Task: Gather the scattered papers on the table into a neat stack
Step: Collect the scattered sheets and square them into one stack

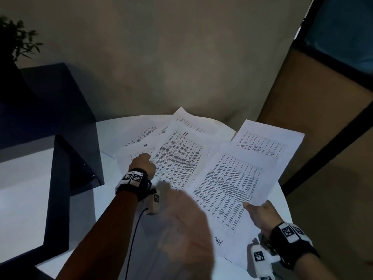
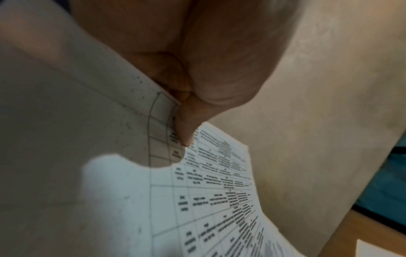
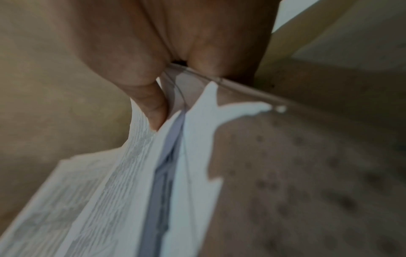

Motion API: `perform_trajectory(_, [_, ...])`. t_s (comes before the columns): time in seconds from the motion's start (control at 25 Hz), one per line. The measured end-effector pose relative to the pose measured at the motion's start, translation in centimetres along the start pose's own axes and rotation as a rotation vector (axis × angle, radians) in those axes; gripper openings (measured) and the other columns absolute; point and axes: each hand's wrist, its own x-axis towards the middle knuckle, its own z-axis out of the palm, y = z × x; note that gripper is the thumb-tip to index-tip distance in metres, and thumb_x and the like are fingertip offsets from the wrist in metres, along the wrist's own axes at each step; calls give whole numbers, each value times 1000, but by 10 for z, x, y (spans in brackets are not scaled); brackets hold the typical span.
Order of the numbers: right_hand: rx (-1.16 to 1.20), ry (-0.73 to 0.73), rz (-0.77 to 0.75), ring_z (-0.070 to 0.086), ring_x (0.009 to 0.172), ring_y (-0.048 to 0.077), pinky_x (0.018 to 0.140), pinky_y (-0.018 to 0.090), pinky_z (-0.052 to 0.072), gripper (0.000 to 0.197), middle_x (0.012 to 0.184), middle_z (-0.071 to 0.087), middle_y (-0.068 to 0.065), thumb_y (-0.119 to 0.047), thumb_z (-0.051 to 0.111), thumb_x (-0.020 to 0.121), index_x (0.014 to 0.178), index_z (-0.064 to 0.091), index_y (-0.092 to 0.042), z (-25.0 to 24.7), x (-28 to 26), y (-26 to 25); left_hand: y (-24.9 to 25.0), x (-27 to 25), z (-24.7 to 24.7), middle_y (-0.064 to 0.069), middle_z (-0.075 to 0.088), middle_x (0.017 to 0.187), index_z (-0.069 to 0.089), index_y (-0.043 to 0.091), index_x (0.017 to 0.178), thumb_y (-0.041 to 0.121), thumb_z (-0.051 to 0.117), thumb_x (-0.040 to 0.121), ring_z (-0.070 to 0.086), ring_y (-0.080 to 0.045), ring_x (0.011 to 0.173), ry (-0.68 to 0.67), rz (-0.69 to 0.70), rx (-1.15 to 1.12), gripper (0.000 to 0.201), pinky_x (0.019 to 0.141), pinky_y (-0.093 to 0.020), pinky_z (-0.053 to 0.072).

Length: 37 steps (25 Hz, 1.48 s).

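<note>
Our right hand point(image 1: 262, 216) pinches the near corner of a few papers point(image 1: 232, 188). Left of it, our left hand point(image 1: 143, 163) pinches the edge of another sheet point(image 1: 177, 156).

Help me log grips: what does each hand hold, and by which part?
Left hand pinches a printed sheet at its left edge; right hand pinches several overlapping sheets at their right edge.

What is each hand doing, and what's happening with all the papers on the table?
left hand: pinches the edge of the middle sheet.
middle sheet: printed side up, edge pinched.
right hand: grips a bundle of sheets by its near corner.
bundle of sheets: held, fanned unevenly.
far sheets: lying loose and askew.
table: white, papers spread over it.
</note>
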Motion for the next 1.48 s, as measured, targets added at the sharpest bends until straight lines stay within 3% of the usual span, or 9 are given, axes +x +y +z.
perform_trajectory(0.12, [26, -13, 14, 16, 38, 12, 40, 18, 20, 51, 49, 16, -4, -21, 64, 94, 71, 18, -23, 0, -3, -3, 3, -5, -12, -14, 65, 125, 63, 19, 123, 13, 56, 86, 64, -36, 105, 186, 57, -158, 39, 93, -39, 53])
perform_trajectory(0.32, [-43, -51, -75, 26, 36, 12, 40, 18, 25, 52, 46, 27, -2, -17, 69, 90, 61, 26, -19, -2, 2, 1, 26, -33, -57, -8, 67, 90, 66, 20, 97, 16, 58, 90, 62, -32, 79, 428, 216, -569, 11, 70, -32, 46])
perform_trajectory(0.48, [-37, -26, -82, 48, 53, 14, 52, 23, 42, 34, 62, 51, 5, -12, 71, 88, 65, 46, -16, -1, -3, -3, 48, -32, -48, -6, 73, 102, 67, 24, 94, 16, 63, 88, 69, -29, 96, 209, 316, -881, 11, 90, -48, 55])
perform_trajectory(0.68, [74, -141, -3, 43, 34, 4, 48, 26, 38, 46, 42, 49, -7, -39, 85, 70, 54, 49, -16, -7, -8, -8, 41, -49, 46, -11, 69, 110, 63, 13, 109, 27, 66, 89, 65, -29, 102, -170, 426, -276, 25, 82, -30, 49])
perform_trajectory(0.84, [404, -160, -21, 36, 139, 14, 117, 50, 25, 99, 143, 36, -20, -91, 50, 65, 148, 36, -39, -14, 17, 14, 20, -60, 80, 2, 36, 66, 36, 21, 68, 99, 40, 46, 37, -15, 62, -317, 538, -132, 82, 54, -31, 21])
perform_trajectory(0.96, [141, -212, 0, 62, 86, 2, 86, 31, 45, 52, 93, 70, -13, -65, 72, 74, 100, 66, -20, -10, -7, -5, 22, -63, 85, 7, 24, 61, 23, 21, 66, 106, 23, 32, 19, -8, 54, -288, 620, -171, 92, 49, -27, 13])
perform_trajectory(1.04, [-35, -112, -20, 38, 37, 11, 54, 27, 30, 44, 43, 43, -5, -37, 80, 80, 67, 50, -8, -10, -2, 1, 24, -67, 80, 7, 26, 60, 26, 20, 66, 99, 43, 42, 22, -9, 54, -332, 635, -107, 84, 48, -23, 17])
perform_trajectory(1.32, [-51, -42, -85, 56, 67, 26, 60, 36, 43, 122, 81, 60, 13, -71, 88, 25, 111, 56, 10, -10, 23, 20, -5, -42, 41, -1, 58, 70, 54, 25, 65, 29, 56, 84, 57, -20, 67, -65, 224, -169, 19, 67, -29, 44])
perform_trajectory(1.48, [20, -85, -71, 38, 55, 18, 58, 36, 31, 54, 61, 39, 8, -35, 84, 68, 86, 52, 5, -7, 3, 0, -34, -28, 15, -16, 47, 130, 54, 17, 122, 36, 60, 86, 44, -38, 124, 81, -116, -27, 41, 100, -47, 44])
